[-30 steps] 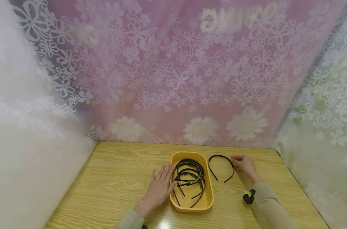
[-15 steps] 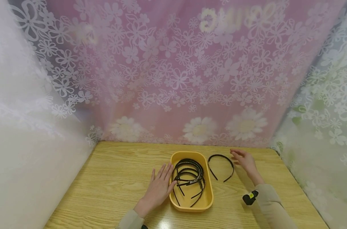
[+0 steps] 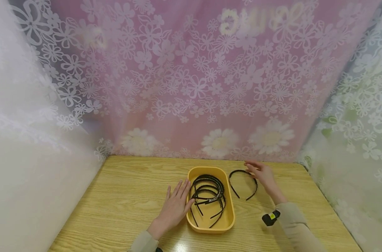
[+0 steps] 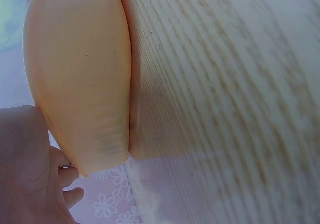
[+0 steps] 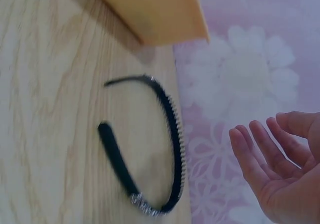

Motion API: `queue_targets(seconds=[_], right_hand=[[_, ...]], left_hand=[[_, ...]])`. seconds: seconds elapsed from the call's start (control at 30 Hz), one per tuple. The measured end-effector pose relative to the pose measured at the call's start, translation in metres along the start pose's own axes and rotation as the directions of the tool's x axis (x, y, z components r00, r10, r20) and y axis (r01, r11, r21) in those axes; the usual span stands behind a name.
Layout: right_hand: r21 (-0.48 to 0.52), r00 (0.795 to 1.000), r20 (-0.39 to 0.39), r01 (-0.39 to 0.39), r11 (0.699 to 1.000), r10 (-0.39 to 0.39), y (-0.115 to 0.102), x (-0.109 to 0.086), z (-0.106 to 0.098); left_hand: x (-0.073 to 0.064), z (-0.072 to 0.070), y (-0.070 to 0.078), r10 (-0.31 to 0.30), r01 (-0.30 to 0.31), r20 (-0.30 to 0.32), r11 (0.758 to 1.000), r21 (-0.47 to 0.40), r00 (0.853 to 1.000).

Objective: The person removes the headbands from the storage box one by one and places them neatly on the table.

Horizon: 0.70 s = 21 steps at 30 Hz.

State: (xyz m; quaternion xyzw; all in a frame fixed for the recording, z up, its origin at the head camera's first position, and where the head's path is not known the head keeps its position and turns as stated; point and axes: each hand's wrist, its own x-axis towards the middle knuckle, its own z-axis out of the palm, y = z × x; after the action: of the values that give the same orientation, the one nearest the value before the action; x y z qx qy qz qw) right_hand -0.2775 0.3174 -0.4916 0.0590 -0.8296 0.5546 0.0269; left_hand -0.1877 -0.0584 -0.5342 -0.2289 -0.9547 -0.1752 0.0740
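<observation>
In the head view a yellow plastic basin (image 3: 211, 231) holds several black headbands (image 3: 206, 187), some with shiny decoration. Against the basin's left rim rests my left hand (image 3: 175, 206), its fingers straight; the left wrist view shows its fingertips at the rim. One black headband (image 3: 256, 185) lies on the table to the right of the basin. Over the upper right of that headband hovers my right hand (image 3: 263, 176), fingers loosely bent and holding nothing. Seen from the right wrist, the lone headband (image 5: 175, 149) has comb teeth and a sparkling patch, and the hand (image 5: 280, 169) is apart from it.
The wood-grain table (image 3: 131, 196) extends to the left of the basin. A pink floral curtain (image 3: 191, 87) hangs along the table's back edge. Pale sheets stand at the left and right sides. A black device (image 3: 270, 217) is strapped at my right wrist.
My right hand has come off the lone headband's right side, lifted a little, and moved left over its top. The left hand and the basin have stayed in place.
</observation>
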Motion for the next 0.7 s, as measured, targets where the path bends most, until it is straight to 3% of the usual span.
queue_targets(seconds=[0.3,0.5,0.7], right_hand=[[0.059,0.996,0.06,0.065,0.996,-0.068,-0.026,0.006,0.026],[0.005,0.992,0.105,0.07,0.998,-0.071,-0.036,0.01,0.044],[-0.069,0.974,0.215,0.088,0.994,-0.071,-0.048,0.014,0.059]], left_hand=[[0.0,0.001,0.0,0.001,-0.001,-0.006,1.0,-0.004,1.0],[0.0,0.001,0.0,0.001,-0.001,-0.006,1.0,0.003,1.0],[-0.001,0.001,0.0,0.013,-0.013,-0.013,1.0,-0.003,1.0]])
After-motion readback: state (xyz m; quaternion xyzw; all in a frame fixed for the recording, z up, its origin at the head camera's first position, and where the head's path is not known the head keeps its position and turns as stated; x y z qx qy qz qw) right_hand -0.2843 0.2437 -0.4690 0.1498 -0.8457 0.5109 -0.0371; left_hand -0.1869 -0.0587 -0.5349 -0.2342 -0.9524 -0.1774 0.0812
